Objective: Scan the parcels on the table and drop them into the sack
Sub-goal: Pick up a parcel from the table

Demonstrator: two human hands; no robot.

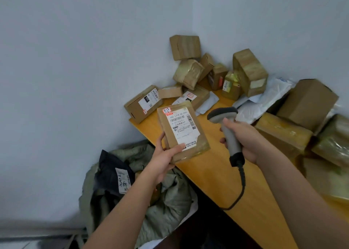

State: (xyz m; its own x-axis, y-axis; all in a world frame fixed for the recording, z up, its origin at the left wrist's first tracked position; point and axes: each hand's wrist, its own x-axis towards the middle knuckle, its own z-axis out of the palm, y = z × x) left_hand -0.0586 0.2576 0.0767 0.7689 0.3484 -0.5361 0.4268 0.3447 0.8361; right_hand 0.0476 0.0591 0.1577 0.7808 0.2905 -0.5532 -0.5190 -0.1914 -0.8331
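My left hand point(163, 159) grips a flat brown cardboard parcel point(182, 130) by its lower corner, label side up, above the table's left edge. My right hand point(243, 139) holds a grey barcode scanner point(227, 128) by the handle. Its head points left toward the parcel's white label, a short gap apart. A grey-green sack point(170, 197) slumps on the floor below the table edge, with a dark parcel point(113, 175) showing a white label inside it.
The yellow wooden table point(217, 175) carries several more brown boxes, stacked in the far corner point(186, 47) and along the right side point(307, 101), plus white poly mailers point(264, 99). The scanner's black cable point(239, 190) hangs over the tabletop. Grey walls close in at the left and back.
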